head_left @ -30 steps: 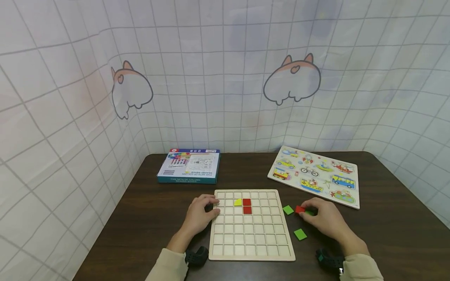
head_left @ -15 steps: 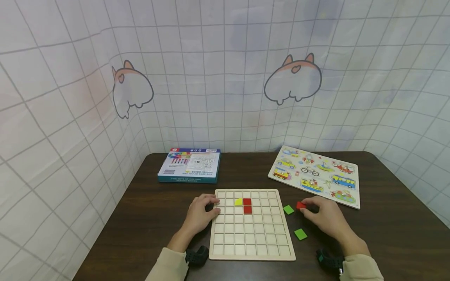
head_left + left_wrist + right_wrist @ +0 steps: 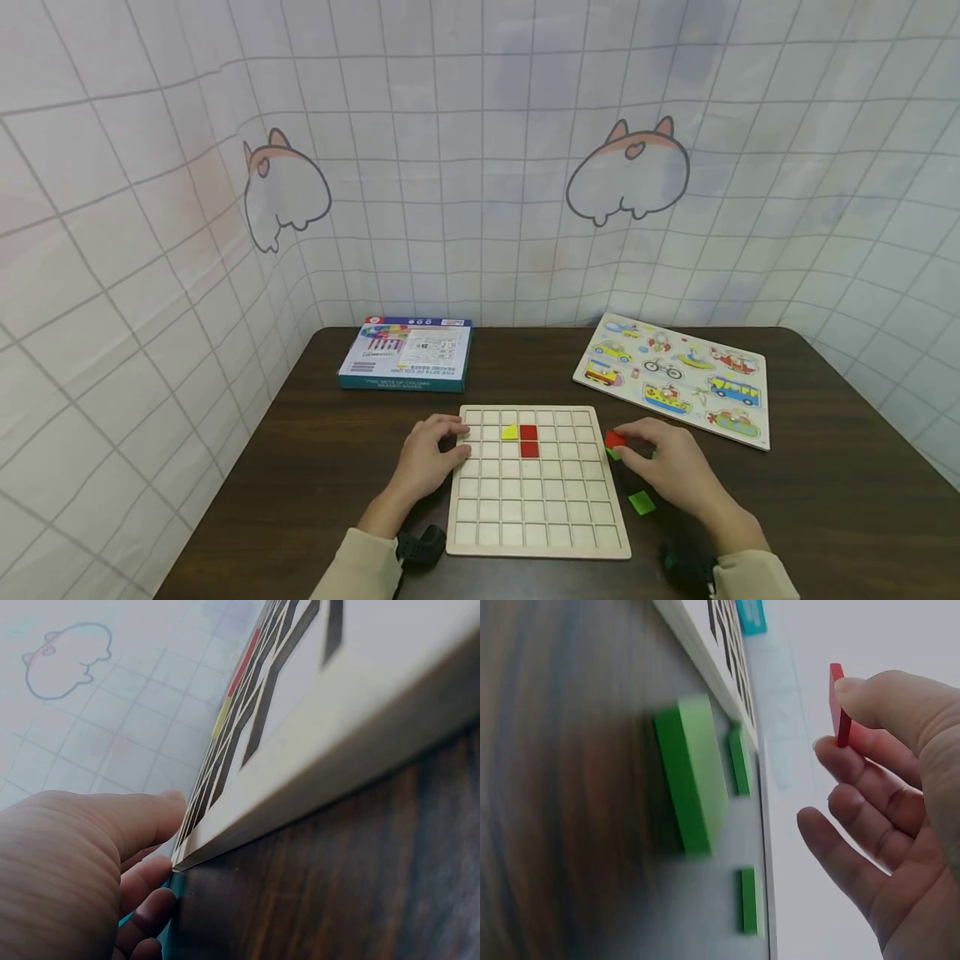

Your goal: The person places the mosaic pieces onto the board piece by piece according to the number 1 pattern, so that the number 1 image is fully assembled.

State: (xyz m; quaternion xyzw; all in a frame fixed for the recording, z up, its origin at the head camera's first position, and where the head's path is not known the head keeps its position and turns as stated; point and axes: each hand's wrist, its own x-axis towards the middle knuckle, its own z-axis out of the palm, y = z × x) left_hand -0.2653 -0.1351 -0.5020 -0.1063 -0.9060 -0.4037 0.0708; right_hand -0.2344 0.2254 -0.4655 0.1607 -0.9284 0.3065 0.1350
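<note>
In the head view a pale wooden grid board lies on the dark table. A yellow tile with one cut corner and two red tiles sit in its cells. My left hand holds the board's left edge, thumb at the rim. Between thumb and index finger, my right hand pinches a red square tile, raised over the table just right of the board. Under it is a green tile, partly covered; another green tile lies nearer, and a third is mostly hidden by the hand.
A boxed bead set stands at the back left of the table. At the back right lies a picture puzzle board with vehicles. A white gridded curtain surrounds the table's back and sides.
My right hand has lifted the red tile from beside a green tile and carried it left toward the board. The left hand stays at the board's edge.
</note>
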